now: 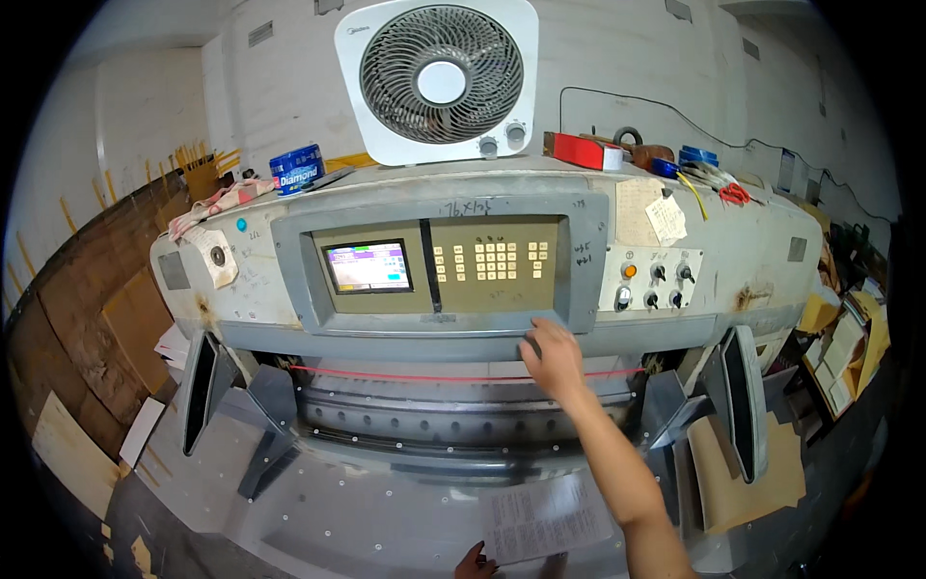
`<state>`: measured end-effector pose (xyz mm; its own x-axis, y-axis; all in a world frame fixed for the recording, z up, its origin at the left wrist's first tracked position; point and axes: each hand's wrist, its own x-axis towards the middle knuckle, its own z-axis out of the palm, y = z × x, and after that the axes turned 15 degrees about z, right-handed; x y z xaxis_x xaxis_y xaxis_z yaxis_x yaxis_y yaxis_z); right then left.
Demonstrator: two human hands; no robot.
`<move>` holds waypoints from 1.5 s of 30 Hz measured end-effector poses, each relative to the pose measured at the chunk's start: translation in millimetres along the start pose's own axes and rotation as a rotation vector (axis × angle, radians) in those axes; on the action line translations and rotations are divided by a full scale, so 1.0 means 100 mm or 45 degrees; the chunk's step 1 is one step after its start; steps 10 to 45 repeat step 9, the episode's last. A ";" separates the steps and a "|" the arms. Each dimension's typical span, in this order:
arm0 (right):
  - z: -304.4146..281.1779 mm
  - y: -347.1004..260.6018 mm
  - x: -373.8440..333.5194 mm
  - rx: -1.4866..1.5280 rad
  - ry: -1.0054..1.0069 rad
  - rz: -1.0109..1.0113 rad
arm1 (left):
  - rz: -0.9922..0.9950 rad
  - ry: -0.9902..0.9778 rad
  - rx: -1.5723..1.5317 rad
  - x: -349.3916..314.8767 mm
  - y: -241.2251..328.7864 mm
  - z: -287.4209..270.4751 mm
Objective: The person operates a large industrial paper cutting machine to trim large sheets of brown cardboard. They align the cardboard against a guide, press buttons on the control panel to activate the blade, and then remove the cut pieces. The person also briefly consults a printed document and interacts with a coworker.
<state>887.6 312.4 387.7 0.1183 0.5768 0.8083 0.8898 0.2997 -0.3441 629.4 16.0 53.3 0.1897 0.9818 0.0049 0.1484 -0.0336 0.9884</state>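
Observation:
My right hand (554,359) reaches forward to the lower lip of the grey control housing (444,328), just above the cutting bed of a large paper-cutting machine. Its fingers are loosely bent and apart, with nothing visible in them. A printed paper sheet (545,521) lies on the metal table (386,511) below that arm. My left hand (475,563) shows only in part at the bottom edge, beside the sheet's near left corner. Its visible fingers are apart. Above, the housing carries a lit screen (367,267) and a keypad (497,261).
A red line (424,377) crosses the machine's opening. Angled guards (738,405) flank the bed. On top stand a white fan (439,82), a blue tin (297,170) and a red box (583,151). Switches (654,280) sit right of the panel; brown sheets (748,473) lie at the right.

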 end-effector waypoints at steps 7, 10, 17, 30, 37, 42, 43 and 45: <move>-0.84 0.65 -3.26 0.574 -0.642 1.462 | -0.077 -0.048 0.293 0.13 -0.32 0.11; -1.05 1.05 -4.20 0.697 -0.612 1.547 | -0.152 0.036 -0.169 0.10 -0.61 0.18; -1.05 1.05 -4.20 0.697 -0.612 1.547 | -0.152 0.036 -0.169 0.10 -0.61 0.18; -1.05 1.05 -4.20 0.697 -0.612 1.547 | -0.152 0.036 -0.169 0.10 -0.61 0.18; -1.05 1.05 -4.20 0.697 -0.612 1.547 | -0.152 0.036 -0.169 0.10 -0.61 0.18; -1.05 1.05 -4.20 0.697 -0.612 1.547 | -0.152 0.036 -0.169 0.10 -0.61 0.18; -1.05 1.05 -4.20 0.697 -0.612 1.547 | -0.152 0.036 -0.169 0.10 -0.61 0.18; -1.05 1.05 -4.20 0.697 -0.612 1.547 | -0.152 0.036 -0.169 0.10 -0.61 0.18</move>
